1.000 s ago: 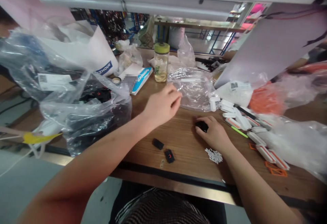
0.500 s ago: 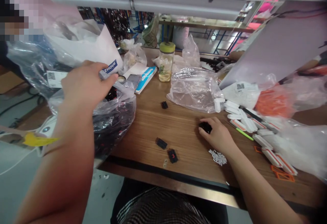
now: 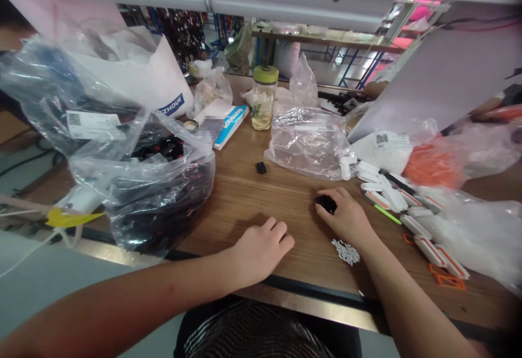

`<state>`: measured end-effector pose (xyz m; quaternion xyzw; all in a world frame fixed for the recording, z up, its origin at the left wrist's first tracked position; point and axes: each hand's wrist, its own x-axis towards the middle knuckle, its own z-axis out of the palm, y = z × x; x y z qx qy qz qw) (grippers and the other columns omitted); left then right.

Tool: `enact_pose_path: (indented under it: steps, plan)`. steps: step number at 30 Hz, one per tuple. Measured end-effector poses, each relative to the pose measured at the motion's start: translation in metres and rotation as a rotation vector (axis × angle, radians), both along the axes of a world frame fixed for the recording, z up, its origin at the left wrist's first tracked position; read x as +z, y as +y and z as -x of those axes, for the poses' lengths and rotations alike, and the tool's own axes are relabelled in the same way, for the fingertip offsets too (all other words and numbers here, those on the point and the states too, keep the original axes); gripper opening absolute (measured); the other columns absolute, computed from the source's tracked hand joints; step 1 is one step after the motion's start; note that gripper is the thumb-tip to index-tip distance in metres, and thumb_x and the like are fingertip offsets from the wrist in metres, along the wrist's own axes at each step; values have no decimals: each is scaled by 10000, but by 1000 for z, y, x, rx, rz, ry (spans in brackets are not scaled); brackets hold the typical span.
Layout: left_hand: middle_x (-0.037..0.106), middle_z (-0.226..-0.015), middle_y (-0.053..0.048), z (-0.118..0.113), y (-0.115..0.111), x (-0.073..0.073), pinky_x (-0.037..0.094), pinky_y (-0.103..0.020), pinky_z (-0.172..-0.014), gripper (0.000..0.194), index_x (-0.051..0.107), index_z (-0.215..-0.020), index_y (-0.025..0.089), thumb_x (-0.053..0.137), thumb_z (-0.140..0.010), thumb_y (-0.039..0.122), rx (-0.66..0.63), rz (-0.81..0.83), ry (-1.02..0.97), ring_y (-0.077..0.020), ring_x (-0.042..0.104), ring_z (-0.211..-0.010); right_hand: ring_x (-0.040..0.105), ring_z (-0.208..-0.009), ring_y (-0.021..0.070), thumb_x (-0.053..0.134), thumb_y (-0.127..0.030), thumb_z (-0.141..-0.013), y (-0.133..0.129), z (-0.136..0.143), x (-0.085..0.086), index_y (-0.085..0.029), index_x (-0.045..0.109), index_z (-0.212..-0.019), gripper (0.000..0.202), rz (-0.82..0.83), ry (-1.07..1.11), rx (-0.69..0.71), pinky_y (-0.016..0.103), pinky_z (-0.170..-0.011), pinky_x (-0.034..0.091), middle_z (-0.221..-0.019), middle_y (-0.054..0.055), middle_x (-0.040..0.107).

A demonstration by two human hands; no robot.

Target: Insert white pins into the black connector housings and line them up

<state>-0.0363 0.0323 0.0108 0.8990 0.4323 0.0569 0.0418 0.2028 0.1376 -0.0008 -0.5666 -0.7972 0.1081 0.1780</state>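
Observation:
My right hand (image 3: 346, 214) is closed around a small black plastic part (image 3: 327, 204) on the right of the wooden table (image 3: 236, 189). Just below that hand lies a pile of tiny white pieces (image 3: 346, 252). Near the front edge my left hand (image 3: 261, 252) rests low over the tabletop, fingers curled down; whatever is under them is hidden. Another small black plastic part (image 3: 261, 167) lies farther back by itself. At the left stands an open clear plastic bag (image 3: 159, 200) full of black and red parts.
A jar with a green lid (image 3: 265, 99) stands at the back, beside a blue-and-white booklet (image 3: 230, 127). Clear plastic packaging (image 3: 308, 140) lies behind my hands. To the right are white pieces with orange strips (image 3: 430, 249), a green stick (image 3: 387, 214) and orange frames (image 3: 446, 277).
My left hand has moved from the bag of parts to the table's front, where it now covers the spot of two black parts. My right hand stays in place with its part.

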Motion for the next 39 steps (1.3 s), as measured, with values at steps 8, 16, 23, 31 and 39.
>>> enact_pose_path:
  steps: [8, 16, 23, 31, 39]
  plan:
    - [608, -873, -19, 70, 50, 90, 449, -312, -645, 244, 666, -1050, 261, 455, -974, 164, 469, -380, -151, -209, 612, -816, 664, -959, 259, 573, -375, -854, 2, -4, -5, -218, 652, -1105, 306, -18, 17, 26, 424, -911, 509, -1128, 78, 644]
    - [681, -992, -38, 184, 66, 122, 361, -498, -905, 379, 662, -1136, 227, 608, -850, 471, 918, -461, -425, -314, 594, -1086, 667, -960, 261, 597, -352, -826, 4, -3, -7, -202, 655, -1088, 307, -59, 22, 44, 428, -913, 509, -1097, 77, 662]
    - [685, -951, -21, 99, 41, 94, 497, -366, -828, 160, 667, -964, 267, 515, -977, 317, 547, -516, -484, -199, 641, -894, 670, -962, 257, 598, -342, -825, 3, -1, -6, -212, 657, -1082, 294, -54, 32, 39, 422, -915, 509, -1107, 75, 658]
    - [529, -1282, -120, 49, 140, 18, 457, -481, -967, 268, 658, -1059, 186, 721, -799, 209, 593, 321, -669, -348, 535, -1178, 667, -966, 258, 610, -327, -818, 3, -3, -8, -207, 666, -1072, 287, -49, 81, 59, 434, -915, 509, -1094, 80, 669]
    - [639, -913, -67, -29, 98, 4, 544, -269, -573, 411, 599, -1068, 183, 318, -997, 475, 466, 816, -1085, -175, 664, -751, 643, -1000, 220, 616, -274, -848, -26, 27, 21, -234, 612, -1167, 321, -181, 322, 198, 385, -891, 518, -1082, 65, 658]
